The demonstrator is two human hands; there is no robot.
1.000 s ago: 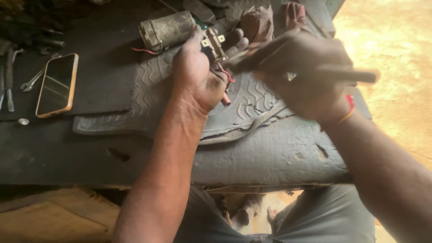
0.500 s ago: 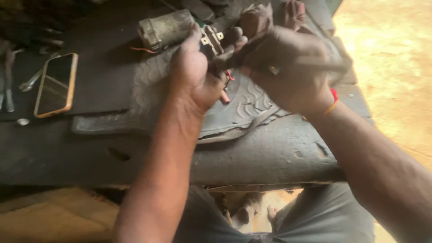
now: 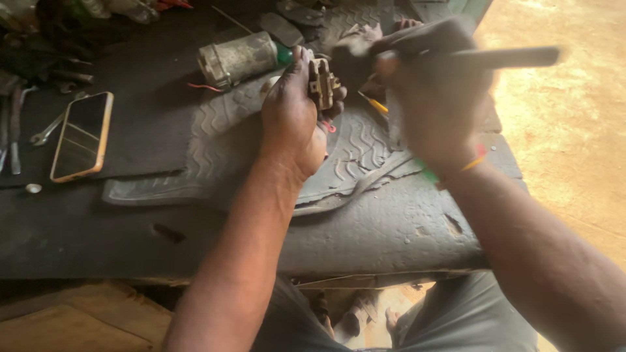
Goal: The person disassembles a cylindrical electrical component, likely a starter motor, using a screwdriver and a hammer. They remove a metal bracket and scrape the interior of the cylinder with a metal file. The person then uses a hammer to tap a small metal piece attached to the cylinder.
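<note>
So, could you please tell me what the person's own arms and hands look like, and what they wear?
Both forearms are bare, with no sleeves or gloves. The left hand wears nothing visible. The right hand, blurred, has a thin band, orange and red, around its wrist.

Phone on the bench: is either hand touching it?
No. The phone lies alone at the bench's left side, while the left hand holds a small metal part and the right hand grips a rod-like tool.

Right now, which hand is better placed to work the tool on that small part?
Probably the right hand: it already grips the dark rod-like tool, close beside the small metal part. The left hand is taken up holding that part above the ribbed rubber mat.
</note>
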